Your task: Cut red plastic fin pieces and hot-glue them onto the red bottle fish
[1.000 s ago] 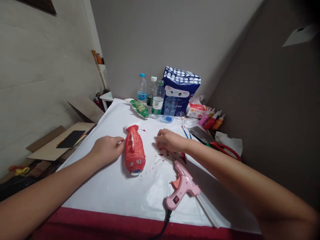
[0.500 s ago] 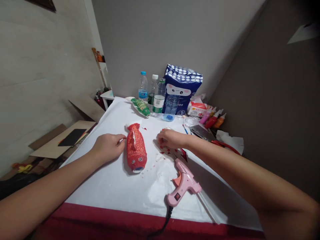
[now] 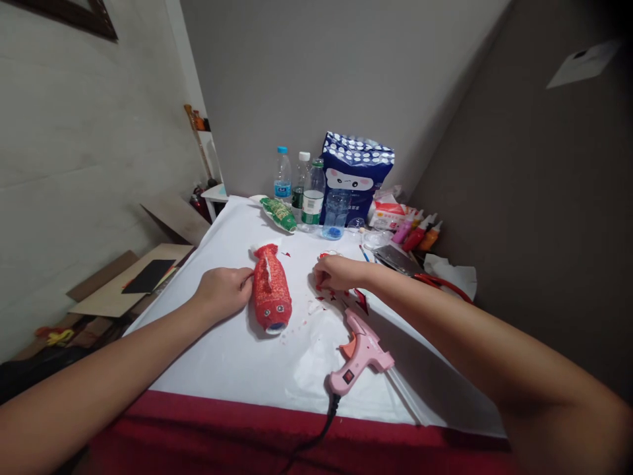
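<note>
A red fish figure (image 3: 273, 290) with eyes and a white-edged fin lies on the white-covered table, its open, bottle-like mouth end towards me. My left hand (image 3: 225, 293) is closed at its left side, thumb and finger pinched against the edge of the fish. Further right, my right hand (image 3: 339, 272) is down at the tabletop among red scraps (image 3: 329, 295), its fingers bent together. Whatever those fingertips hold is hidden. Just in front of that hand lies a pink glue gun (image 3: 363, 353) with a clear glue stick in its back, nozzle pointing away from me.
At the back stand several plastic bottles (image 3: 312, 198) and a blue bag (image 3: 357, 178), with a green fish figure (image 3: 277, 214) beside them. Paint bottles (image 3: 420, 234) and a dark flat object (image 3: 395, 259) lie right. The glue gun's cord (image 3: 319, 435) crosses the front edge.
The view has shifted slightly. My left hand has closed in against the fish's side, and the fish's mouth end has turned a little. My right hand stays over the red scraps.
</note>
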{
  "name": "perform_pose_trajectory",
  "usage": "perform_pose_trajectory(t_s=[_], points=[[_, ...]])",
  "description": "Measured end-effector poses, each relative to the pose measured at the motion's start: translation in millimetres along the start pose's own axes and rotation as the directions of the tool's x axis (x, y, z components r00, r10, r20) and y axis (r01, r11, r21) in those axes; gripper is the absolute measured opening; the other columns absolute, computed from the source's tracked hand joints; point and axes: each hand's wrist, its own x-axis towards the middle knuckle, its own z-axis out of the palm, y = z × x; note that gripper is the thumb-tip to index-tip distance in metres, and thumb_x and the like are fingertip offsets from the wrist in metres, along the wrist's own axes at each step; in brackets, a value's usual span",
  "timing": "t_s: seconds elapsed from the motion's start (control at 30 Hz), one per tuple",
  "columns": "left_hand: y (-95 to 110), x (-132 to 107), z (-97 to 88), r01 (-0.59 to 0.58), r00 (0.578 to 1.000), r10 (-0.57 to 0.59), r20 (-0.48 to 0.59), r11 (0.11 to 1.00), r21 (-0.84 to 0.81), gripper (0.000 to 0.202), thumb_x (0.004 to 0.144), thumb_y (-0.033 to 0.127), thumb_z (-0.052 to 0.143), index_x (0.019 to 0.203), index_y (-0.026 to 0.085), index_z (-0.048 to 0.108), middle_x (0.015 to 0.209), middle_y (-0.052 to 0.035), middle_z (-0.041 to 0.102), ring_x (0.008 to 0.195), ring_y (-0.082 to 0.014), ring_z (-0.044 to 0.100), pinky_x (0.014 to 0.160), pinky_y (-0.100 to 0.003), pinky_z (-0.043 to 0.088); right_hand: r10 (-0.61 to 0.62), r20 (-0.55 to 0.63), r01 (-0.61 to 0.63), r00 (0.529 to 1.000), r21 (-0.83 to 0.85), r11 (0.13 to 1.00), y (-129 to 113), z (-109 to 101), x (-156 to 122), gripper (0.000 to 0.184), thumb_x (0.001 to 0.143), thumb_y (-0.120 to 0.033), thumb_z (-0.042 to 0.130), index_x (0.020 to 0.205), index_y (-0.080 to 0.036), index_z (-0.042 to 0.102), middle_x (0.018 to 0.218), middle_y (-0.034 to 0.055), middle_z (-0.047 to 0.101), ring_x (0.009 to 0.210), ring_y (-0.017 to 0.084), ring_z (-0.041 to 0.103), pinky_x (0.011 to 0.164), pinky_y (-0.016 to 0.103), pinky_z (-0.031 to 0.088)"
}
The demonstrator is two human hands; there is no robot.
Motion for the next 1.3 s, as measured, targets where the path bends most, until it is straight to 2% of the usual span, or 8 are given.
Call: perform_pose_trajectory(t_s=[0.23,0.43,0.63,0.8,0.87,1.0,1.17,1.3], points=[[0,-2,-1.4,-0.010,1.000,0.009,-0.024,0.999,-0.038,0.035,0.084,0.032,0.040,0.093,0.024,0.074,0.080,-0.0048,0.076,0.075,-0.0236,0.069,0.060,-0.030,0.042,0.028,-0.056,-0.024,0.998,0.078,0.997,-2,2,-7,0.029,0.094,-0.030,0.057,0.120,-0.016,0.057,0.121,0.0091,0.059,0.100,0.022,0.062,0.084,0.042,0.054],[-6,1,-4.9,-0.003,0.996,-0.009,-0.090,0.990,-0.141,0.035,0.080,0.030,0.044,0.092,0.019,0.075,0.070,-0.0056,0.073,0.068,-0.0213,0.066,0.062,-0.029,0.043,0.017,-0.179,0.031,0.984,0.263,0.964,-7,-1,-19,0.029,0.094,-0.030,0.057,0.119,-0.016,0.058,0.119,0.0087,0.060,0.098,0.022,0.062,0.082,0.042,0.054],[-4,-10,-41.4,-0.059,0.994,0.028,-0.109,0.952,-0.299,0.031,0.078,0.033,0.050,0.085,0.015,0.074,0.046,0.0026,0.052,0.046,-0.0104,0.045,0.051,-0.023,0.038,-0.071,-0.344,0.256,0.936,0.529,0.809,-31,-21,-46,0.002,0.086,-0.013,0.058,0.088,-0.013,0.058,0.082,0.0037,0.069,0.082,0.015,0.068,0.075,0.028,0.053],[25,-25,-83.2,-0.174,0.985,0.153,-0.083,0.867,-0.468,0.024,0.076,0.037,0.058,0.081,0.020,0.075,0.042,0.0063,0.041,0.041,-0.0078,0.035,0.043,-0.021,0.029,-0.164,-0.373,0.377,0.913,0.624,0.685,-76,-32,-75,0.008,0.083,-0.009,0.058,0.083,-0.016,0.054,0.073,0.0001,0.064,0.073,0.013,0.066,0.066,0.024,0.050],[39,-29,-92.6,-0.238,0.969,0.238,-0.062,0.848,-0.474,0.023,0.078,0.034,0.057,0.086,0.023,0.076,0.041,0.0068,0.040,0.040,-0.0073,0.031,0.043,-0.022,0.027,-0.207,-0.409,0.430,0.889,0.586,0.687,-93,-32,-83,0.014,0.080,-0.007,0.061,0.080,-0.017,0.052,0.072,-0.0015,0.061,0.069,0.012,0.062,0.063,0.022,0.047],[58,-35,-96.7,-0.310,0.924,0.374,0.078,0.855,-0.416,0.022,0.079,0.026,0.053,0.079,0.024,0.075,0.049,0.0038,0.053,0.042,-0.0084,0.039,0.046,-0.023,0.030,-0.219,-0.525,0.407,0.823,0.274,0.871,-112,-24,-88,0.019,0.077,-0.006,0.059,0.084,-0.020,0.048,0.073,-0.0024,0.059,0.063,0.012,0.053,0.055,0.020,0.037],[69,-44,-99.5,-0.232,0.937,0.296,0.184,0.924,-0.303,0.024,0.078,0.026,0.049,0.065,0.023,0.069,0.044,0.0022,0.053,0.039,-0.0106,0.040,0.044,-0.026,0.028,-0.265,-0.545,0.341,0.795,0.041,0.939,-119,-12,-86,0.018,0.080,-0.012,0.052,0.091,-0.022,0.041,0.069,-0.0015,0.055,0.059,0.014,0.047,0.053,0.023,0.029],[74,-47,-106.4,-0.200,0.946,0.259,0.194,0.940,-0.277,0.022,0.076,0.026,0.050,0.064,0.023,0.068,0.047,0.0013,0.056,0.040,-0.0110,0.043,0.045,-0.026,0.029,-0.295,-0.589,0.389,0.752,0.036,0.920,-128,-11,-94,0.018,0.079,-0.010,0.048,0.088,-0.023,0.038,0.071,-0.0015,0.055,0.061,0.014,0.048,0.056,0.024,0.032]])
